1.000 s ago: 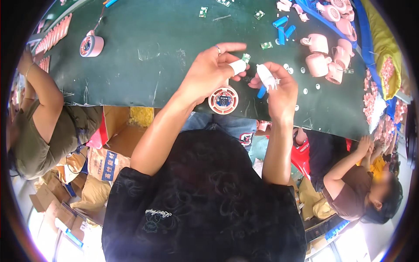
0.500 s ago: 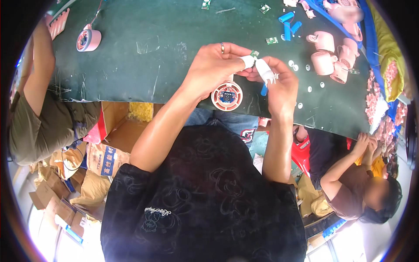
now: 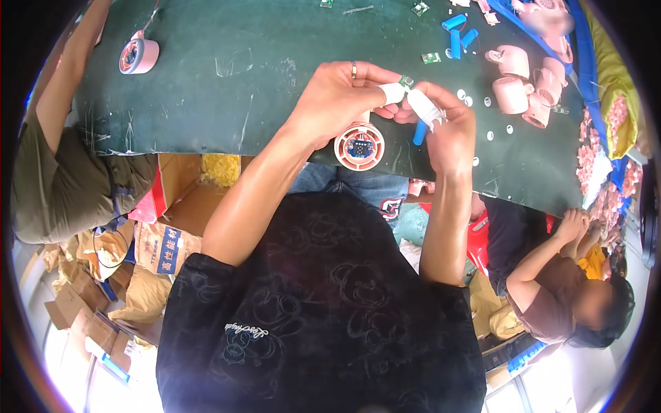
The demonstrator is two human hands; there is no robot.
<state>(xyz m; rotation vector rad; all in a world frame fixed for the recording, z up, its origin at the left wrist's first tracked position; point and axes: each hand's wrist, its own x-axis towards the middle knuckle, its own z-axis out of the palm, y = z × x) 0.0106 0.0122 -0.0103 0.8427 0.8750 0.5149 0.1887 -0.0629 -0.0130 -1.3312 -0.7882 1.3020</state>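
My left hand (image 3: 330,100), with a ring and a white covering on the thumb, pinches a small green circuit board (image 3: 406,81). My right hand (image 3: 451,131) comes up to the board from the other side. Its fingers are bent together, with a torn white covering on one of them; what they grip is too small to make out. Below my left hand is a round pink housing (image 3: 359,146) with spokes and a blue circuit board inside; its upper stem runs up behind the fingers. A blue cylinder (image 3: 418,133), like a battery, shows beside my right palm.
Pink housings (image 3: 511,95) lie at the right, near blue cylinders (image 3: 455,45) and small white discs (image 3: 487,102). Another pink round unit (image 3: 139,56) with a wire sits far left. A co-worker's arm (image 3: 65,76) reaches over the left side; another person's hands (image 3: 573,224) are at the right edge.
My right hand has shifted slightly right, and both hands stay close around the small circuit board. The co-worker's arm at the left has moved farther over the table.
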